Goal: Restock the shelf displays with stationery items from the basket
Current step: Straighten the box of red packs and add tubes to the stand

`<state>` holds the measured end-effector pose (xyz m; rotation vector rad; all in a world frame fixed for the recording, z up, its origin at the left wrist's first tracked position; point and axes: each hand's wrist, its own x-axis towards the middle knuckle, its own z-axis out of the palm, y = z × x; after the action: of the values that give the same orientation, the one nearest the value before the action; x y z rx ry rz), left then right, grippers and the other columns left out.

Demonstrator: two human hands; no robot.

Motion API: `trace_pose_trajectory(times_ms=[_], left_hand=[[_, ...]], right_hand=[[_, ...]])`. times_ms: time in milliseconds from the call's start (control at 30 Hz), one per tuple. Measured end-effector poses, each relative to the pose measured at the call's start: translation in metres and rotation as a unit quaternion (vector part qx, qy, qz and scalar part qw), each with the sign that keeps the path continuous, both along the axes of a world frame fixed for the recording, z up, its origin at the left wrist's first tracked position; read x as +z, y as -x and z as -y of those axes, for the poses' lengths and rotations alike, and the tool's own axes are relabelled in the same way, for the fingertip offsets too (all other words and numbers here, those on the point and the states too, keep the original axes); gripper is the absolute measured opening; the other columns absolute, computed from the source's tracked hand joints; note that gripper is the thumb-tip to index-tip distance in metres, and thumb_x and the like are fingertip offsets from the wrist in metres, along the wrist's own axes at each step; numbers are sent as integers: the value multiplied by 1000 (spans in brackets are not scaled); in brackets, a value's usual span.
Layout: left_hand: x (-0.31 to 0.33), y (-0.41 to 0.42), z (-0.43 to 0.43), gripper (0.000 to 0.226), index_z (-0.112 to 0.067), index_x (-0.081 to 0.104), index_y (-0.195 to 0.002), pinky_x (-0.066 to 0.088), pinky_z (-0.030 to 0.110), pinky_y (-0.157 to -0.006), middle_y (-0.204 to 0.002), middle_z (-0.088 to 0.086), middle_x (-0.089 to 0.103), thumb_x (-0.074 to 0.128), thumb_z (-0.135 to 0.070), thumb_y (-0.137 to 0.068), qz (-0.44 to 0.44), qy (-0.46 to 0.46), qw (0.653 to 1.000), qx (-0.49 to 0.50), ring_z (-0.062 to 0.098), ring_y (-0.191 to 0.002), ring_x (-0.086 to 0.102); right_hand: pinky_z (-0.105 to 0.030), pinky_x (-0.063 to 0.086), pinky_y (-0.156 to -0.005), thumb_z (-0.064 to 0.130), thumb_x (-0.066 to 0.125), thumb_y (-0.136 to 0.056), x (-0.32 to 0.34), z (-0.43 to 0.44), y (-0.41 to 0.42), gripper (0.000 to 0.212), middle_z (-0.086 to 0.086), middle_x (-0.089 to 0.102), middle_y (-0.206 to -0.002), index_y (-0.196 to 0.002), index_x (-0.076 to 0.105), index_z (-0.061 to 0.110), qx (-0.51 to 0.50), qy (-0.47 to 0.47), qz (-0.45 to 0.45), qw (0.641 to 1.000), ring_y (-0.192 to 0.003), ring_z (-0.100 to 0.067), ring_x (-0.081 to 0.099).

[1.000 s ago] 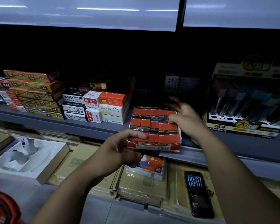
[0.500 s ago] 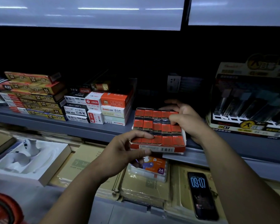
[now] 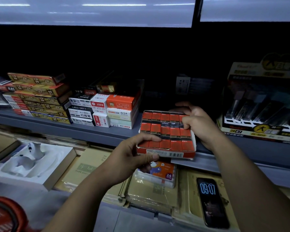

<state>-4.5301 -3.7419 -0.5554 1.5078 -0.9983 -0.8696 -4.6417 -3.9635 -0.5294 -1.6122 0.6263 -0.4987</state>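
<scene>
Curled in since earlier, the right hand (image 3: 197, 126) grips the far corner of the red tray (image 3: 166, 145) at the shelf (image 3: 90, 129) edge, left hand (image 3: 132, 158) pinching its front; likely light, flimsy card, so support both ends.

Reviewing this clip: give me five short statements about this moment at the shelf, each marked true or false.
1. The left hand grips the red display box at its near left corner. True.
2. The right hand hangs idle, away from the box. False: the right hand's fingers curl over the box's far right part.
3. The phone on the lower shelf shows 09:07. True.
4. The red display box sits left of the stacked gold boxes. False: it is to the right of the gold boxes.
5. The red basket stands on the upper shelf. False: the red basket is at the lower left corner of the view, below the shelves.
</scene>
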Motion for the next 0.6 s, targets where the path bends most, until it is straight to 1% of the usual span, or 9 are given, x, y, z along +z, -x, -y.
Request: trace_pose_trajectory(times_ms=[133, 200, 333, 500, 600], left_hand=[[0, 1, 0, 39, -32, 69, -120, 59, 28, -69, -107, 2, 72, 74, -9, -88, 6, 7, 1000, -1, 23, -75, 71], [0, 2, 0, 38, -31, 69, -119, 58, 26, -68, -107, 0, 71, 74, -9, -88, 5, 12, 1000, -1, 20, -77, 72], [1, 2, 0, 38, -27, 67, -122, 57, 24, -68, -112, 4, 69, 72, -7, -89, 14, 15, 1000, -3, 18, -84, 73], [1, 3, -2, 39, -26, 66, -123, 58, 25, -69, -114, -2, 67, 71, -7, -90, 23, 18, 1000, -5, 16, -86, 73], [1, 4, -1, 38, -24, 66, -123, 57, 23, -69, -108, -7, 69, 71, -6, -89, 18, 21, 1000, -4, 15, -83, 72]], right_hand=[[-36, 56, -69, -20, 41, -72, -2, 1, 1, 68, -6, 68, -108, -125, 56, 18, -26, 11, -3, 1000, -99, -28, 67], [-36, 56, -70, -20, 40, -72, -2, 1, 1, 67, -5, 70, -108, -125, 56, 17, -20, 10, -1, 1000, -99, -26, 68], [-36, 57, -70, -21, 39, -72, -2, 1, 0, 67, -4, 72, -112, -126, 55, 15, -13, -2, 6, 1000, -101, -23, 70], [-38, 58, -73, -22, 39, -72, -3, 1, -1, 64, -4, 74, -112, -119, 58, 15, -15, -2, 11, 1000, -102, -24, 71], [-43, 58, -78, -22, 39, -71, -3, 1, 0, 63, -4, 74, -110, -117, 59, 16, -17, 0, 12, 1000, -101, -23, 72]])
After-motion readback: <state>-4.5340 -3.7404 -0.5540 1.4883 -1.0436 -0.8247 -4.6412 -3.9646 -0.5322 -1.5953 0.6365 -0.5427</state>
